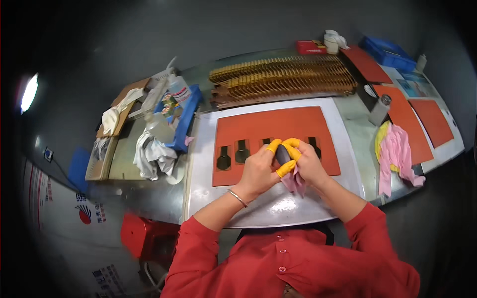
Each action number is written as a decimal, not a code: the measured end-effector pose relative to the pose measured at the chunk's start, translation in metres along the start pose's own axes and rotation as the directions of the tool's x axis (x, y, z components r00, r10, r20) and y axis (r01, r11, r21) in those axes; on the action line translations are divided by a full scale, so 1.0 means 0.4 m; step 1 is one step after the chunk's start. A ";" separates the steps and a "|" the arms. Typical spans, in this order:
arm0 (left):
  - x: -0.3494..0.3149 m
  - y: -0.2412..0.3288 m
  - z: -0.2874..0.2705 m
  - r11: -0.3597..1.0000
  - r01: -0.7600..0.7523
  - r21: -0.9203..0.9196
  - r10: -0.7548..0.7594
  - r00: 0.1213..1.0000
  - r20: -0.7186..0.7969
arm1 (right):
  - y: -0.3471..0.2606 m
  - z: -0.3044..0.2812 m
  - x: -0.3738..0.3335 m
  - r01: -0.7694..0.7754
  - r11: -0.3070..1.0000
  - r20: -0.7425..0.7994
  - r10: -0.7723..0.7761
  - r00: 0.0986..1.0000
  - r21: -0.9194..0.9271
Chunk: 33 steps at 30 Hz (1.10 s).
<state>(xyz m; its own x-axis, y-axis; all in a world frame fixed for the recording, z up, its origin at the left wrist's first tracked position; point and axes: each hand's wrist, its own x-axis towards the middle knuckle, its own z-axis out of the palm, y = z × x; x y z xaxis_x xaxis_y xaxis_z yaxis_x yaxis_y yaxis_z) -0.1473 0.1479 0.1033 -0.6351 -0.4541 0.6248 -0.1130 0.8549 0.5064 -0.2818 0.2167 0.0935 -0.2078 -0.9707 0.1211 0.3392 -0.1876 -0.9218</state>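
Note:
My left hand (258,172) and my right hand (311,163) meet over the right half of an orange mat (278,118), with yellow finger cots on several fingertips. Between them they grip a dark, smooth piece with a rounded outline (282,155). A pink cloth (294,184) is bunched in my right hand and hangs below the piece. Several dark flat pieces, each a round disc with a narrow stem, lie on the mat, such as one at its left (224,159). One (268,142) is partly hidden behind my fingers.
Behind the mat stands a long rack of gold-coloured pieces (283,79). At left are a blue basket (186,119) with bottles and white cloths (155,154). To the right are a grey metal bottle (380,110), pink cloth (396,154), more orange mats (431,121) and a blue bin (387,52).

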 end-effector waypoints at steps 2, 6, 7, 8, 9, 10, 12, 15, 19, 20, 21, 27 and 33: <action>-0.018 0.000 -0.008 0.990 0.124 -0.065 -0.123 0.992 0.019 | 0.008 -0.001 0.022 0.192 0.941 0.080 -0.177 0.981 -0.279; -0.046 -0.035 -0.060 0.957 0.215 -0.195 -0.235 0.968 -0.087 | 0.023 0.063 0.076 0.038 0.988 0.145 -0.016 0.989 -0.147; -0.053 -0.046 -0.082 0.957 0.223 -0.185 -0.249 0.959 -0.133 | 0.015 0.102 0.097 -0.038 0.999 0.152 0.043 0.987 -0.035; -0.055 -0.055 -0.106 0.955 0.231 -0.183 -0.262 0.950 -0.168 | 0.006 0.134 0.111 -0.123 0.990 0.151 0.111 0.982 0.072; -0.058 -0.059 -0.144 0.956 0.255 -0.146 -0.280 0.941 -0.189 | -0.001 0.176 0.129 -0.187 0.978 0.200 0.167 0.966 0.089; -0.065 -0.076 -0.164 0.950 0.255 -0.181 -0.296 0.920 -0.258 | -0.015 0.222 0.146 -0.239 0.966 0.231 0.210 0.950 0.102; -0.092 -0.143 -0.206 0.960 0.218 -0.175 -0.268 0.894 -0.358 | 0.018 0.271 0.212 -0.363 0.928 0.314 0.321 0.894 0.084; -0.123 -0.196 -0.289 0.959 0.282 -0.021 -0.264 0.870 -0.416 | 0.047 0.360 0.289 -0.289 0.955 0.388 0.292 0.874 -0.066; -0.145 -0.280 -0.421 0.927 0.308 0.213 -0.135 0.806 -0.577 | 0.076 0.445 0.449 -0.163 0.987 0.332 0.152 0.931 0.005; -0.149 -0.299 -0.461 0.906 0.370 0.203 -0.169 0.759 -0.629 | 0.076 0.455 0.498 -0.127 0.991 0.409 0.096 0.908 0.050; -0.157 -0.348 -0.489 0.868 0.411 0.278 -0.127 0.726 -0.676 | 0.072 0.466 0.542 -0.168 0.978 0.434 0.101 0.895 0.120; -0.145 -0.551 -0.556 0.856 0.495 0.150 -0.289 0.698 -0.656 | 0.121 0.534 0.720 -0.260 0.899 0.447 0.082 0.891 0.353; -0.085 -0.569 -0.524 0.757 0.648 0.084 -0.501 0.658 -0.561 | 0.138 0.572 0.760 -0.301 0.854 0.372 0.138 0.918 0.425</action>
<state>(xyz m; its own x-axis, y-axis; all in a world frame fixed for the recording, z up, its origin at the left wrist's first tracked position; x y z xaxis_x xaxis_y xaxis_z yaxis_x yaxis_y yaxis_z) 0.0602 -0.0838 0.0915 0.0674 -0.8684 0.4913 -0.5609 0.3742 0.7385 -0.1162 -0.1231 0.1635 0.1974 -0.9729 0.1206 0.7418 0.0678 -0.6672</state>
